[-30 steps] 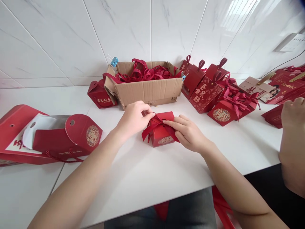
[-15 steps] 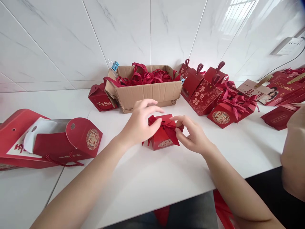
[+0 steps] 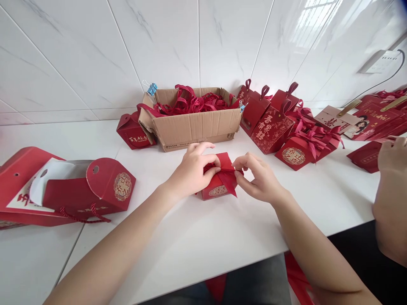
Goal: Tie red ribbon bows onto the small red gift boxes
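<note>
A small red box [image 3: 212, 189] with a round gold emblem stands upright on the white table, between my two hands. Across its top runs a dark red ribbon [image 3: 227, 178], gathered at the middle with a tail hanging down the front. My left hand [image 3: 197, 168] pinches the ribbon's left side between thumb and index finger, its other fingers raised. On the other side, my right hand [image 3: 255, 177] has the ribbon's right side between thumb and fingertips. Parts of the ribbon are hidden behind the fingers.
Behind the box, a cardboard carton [image 3: 197, 127] holds red ribbons. Red boxes [image 3: 294, 154] crowd the right back. An open red box [image 3: 95, 186] lies at left, and a smaller one [image 3: 132, 131] beside the carton. Another person's hand [image 3: 392, 156] touches a box at far right.
My left hand has closed from an open pose onto the ribbon's left side, and the ribbon is drawn tighter across the box. The other person's hand at far right has come further into view.
</note>
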Available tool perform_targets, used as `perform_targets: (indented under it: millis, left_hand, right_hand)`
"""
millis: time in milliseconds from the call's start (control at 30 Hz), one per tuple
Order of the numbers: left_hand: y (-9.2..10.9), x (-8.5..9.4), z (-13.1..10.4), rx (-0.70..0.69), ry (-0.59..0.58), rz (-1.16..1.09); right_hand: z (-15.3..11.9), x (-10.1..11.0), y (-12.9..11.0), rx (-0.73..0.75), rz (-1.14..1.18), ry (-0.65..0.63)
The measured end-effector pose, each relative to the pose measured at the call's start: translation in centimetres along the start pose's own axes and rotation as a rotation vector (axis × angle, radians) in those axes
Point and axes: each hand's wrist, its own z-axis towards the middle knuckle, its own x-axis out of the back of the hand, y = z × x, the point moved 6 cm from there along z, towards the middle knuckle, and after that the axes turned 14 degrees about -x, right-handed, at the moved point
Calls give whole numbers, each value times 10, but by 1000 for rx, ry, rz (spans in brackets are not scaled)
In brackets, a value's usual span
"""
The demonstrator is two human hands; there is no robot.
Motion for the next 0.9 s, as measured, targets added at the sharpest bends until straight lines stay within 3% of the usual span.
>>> perform_targets:
  millis: [400, 500, 600, 700, 900]
  left_hand:
    - [-4, -2, -1, 95, 9, -49]
    - [-10, 1, -2, 123, -2, -170]
    - [-21, 12, -3, 217, 70, -297]
    - [-31, 24, -6, 319, 129, -328]
    - [-29, 31, -4, 287, 148, -231]
  right_hand:
    - [-2, 1, 1, 21, -28, -22]
    - [-1, -3, 1, 14, 13, -49]
    - [-1, -5, 2, -7, 16, -55]
    - [0, -3, 3, -17, 3, -29]
    - [3, 1, -5, -10, 36, 128]
